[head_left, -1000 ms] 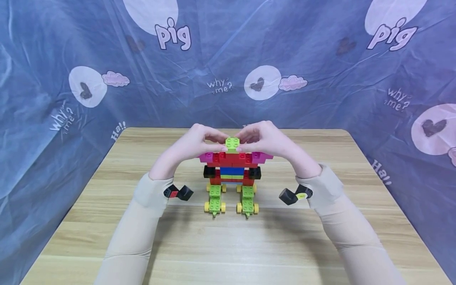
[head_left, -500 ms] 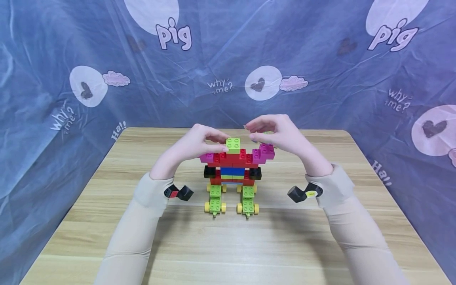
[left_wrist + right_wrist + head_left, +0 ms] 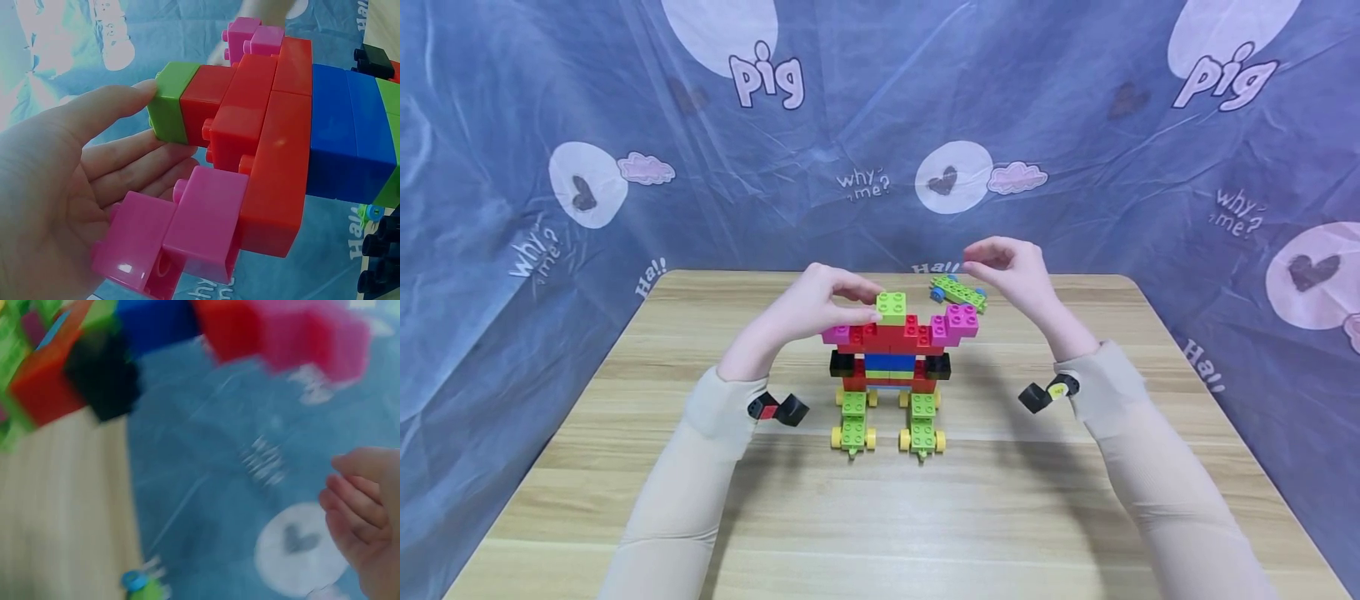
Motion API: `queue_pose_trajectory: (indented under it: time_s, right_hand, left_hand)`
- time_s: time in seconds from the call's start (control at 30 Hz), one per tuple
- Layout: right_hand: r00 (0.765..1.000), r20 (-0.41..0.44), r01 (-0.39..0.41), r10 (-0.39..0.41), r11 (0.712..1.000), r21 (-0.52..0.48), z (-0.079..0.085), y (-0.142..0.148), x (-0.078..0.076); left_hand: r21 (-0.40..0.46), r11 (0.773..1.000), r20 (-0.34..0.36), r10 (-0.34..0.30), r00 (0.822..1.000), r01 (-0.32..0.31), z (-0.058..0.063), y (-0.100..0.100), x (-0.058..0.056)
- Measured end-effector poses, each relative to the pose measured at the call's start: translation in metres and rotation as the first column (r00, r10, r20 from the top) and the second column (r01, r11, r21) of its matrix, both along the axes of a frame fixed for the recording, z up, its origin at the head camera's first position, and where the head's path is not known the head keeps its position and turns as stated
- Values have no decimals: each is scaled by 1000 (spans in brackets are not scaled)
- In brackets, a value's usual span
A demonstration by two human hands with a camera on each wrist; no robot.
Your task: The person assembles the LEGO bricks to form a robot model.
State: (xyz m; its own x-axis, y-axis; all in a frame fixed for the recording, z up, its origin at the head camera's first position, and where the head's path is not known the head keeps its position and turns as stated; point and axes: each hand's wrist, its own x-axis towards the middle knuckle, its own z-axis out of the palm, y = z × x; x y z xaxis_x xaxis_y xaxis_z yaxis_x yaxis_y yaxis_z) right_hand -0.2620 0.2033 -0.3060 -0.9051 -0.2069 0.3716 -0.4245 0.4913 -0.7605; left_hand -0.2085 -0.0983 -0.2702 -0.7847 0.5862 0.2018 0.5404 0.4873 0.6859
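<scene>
A toy-brick figure stands upright on the table, with red bricks (image 3: 880,337) across its upper body and a lime-green brick (image 3: 891,308) on top. My left hand (image 3: 808,307) pinches that green brick from the left, thumb on its near side. Beside the left palm, pink bricks (image 3: 206,215) step outward as one arm. My right hand (image 3: 1011,271) hovers apart from the figure, up and to its right, its fingers loosely bent around nothing. Pink bricks (image 3: 955,321) form the figure's right-side arm. Two green wheeled bases (image 3: 922,423) with yellow wheels carry it.
Behind the figure to the right lies a loose green wheeled base (image 3: 958,291) with blue wheels, near the back edge of the wooden table (image 3: 700,500). A blue printed cloth (image 3: 820,108) hangs around the back and sides.
My right hand has let go of the green top brick and moved up and right, uncovering the pink arm and the blue-wheeled base. The left hand stays on the brick.
</scene>
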Motion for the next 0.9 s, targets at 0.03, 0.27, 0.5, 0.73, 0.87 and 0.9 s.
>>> queue_pose_trajectory:
  time_s: [0.03, 0.27, 0.5, 0.73, 0.87, 0.9]
  right_hand:
    - [1000, 6, 6, -6, 1000, -5, -6, 2, -4]
    - [997, 78, 26, -26, 1000, -2, -46, 10, -30]
    - [986, 164, 14, -26, 997, 75, -77, 18, -49]
    - [972, 231, 12, -35, 995, 100, -101, 22, -61]
    - [968, 243, 21, -56, 989, 145, -111, 26, -66]
    - [968, 242, 24, -62, 987, 159, -113, 27, -68]
  left_hand:
    - [1, 1000, -3, 1, 1000, -1, 0, 0, 0]
    - [5, 1000, 20, 9, 1000, -9, 0, 0, 0]
    - [14, 1000, 18, 8, 1000, -8, -2, -1, 1]
    - [14, 1000, 13, 10, 1000, -10, -3, -1, 0]
    - [12, 1000, 8, 8, 1000, -8, -3, -1, 0]
    - [12, 1000, 8, 6, 1000, -6, -3, -1, 0]
